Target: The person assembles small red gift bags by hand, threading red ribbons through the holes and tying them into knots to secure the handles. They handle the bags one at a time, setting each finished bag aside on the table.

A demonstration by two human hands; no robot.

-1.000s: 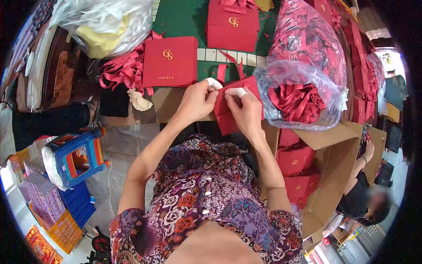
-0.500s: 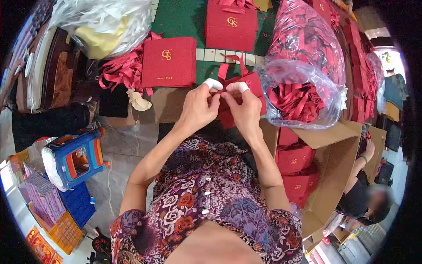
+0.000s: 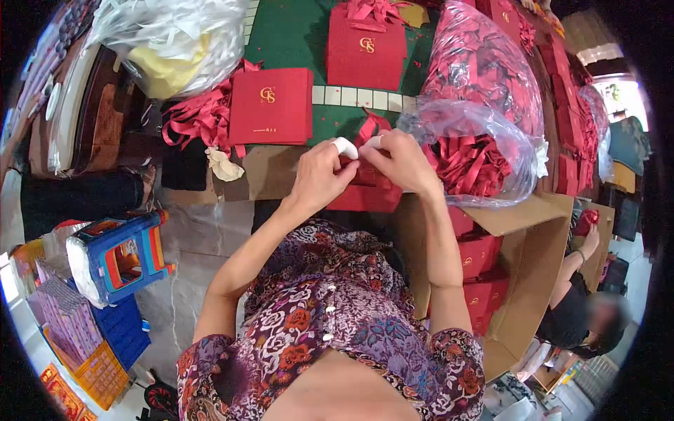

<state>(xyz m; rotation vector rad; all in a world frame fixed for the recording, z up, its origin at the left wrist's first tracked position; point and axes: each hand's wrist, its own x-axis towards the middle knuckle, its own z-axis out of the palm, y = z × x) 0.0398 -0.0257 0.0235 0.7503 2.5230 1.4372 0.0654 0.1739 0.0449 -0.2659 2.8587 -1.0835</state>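
Red bag (image 3: 365,191) pinched by two hands: left (image 3: 319,175), right (image 3: 404,163).

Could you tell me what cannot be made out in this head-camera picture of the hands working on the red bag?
- The red bag: its top edge and ribbon handle are mostly hidden behind the left hand and right hand.
- What the white-taped fingertips pinch: too small to tell.
- The small gold line on the flat red bag: too small to read.
- The cardboard box: its depths lie in shadow.

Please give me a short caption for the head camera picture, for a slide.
Both hands, left hand and right hand, pinch a red bag beside a clear ribbon sack.
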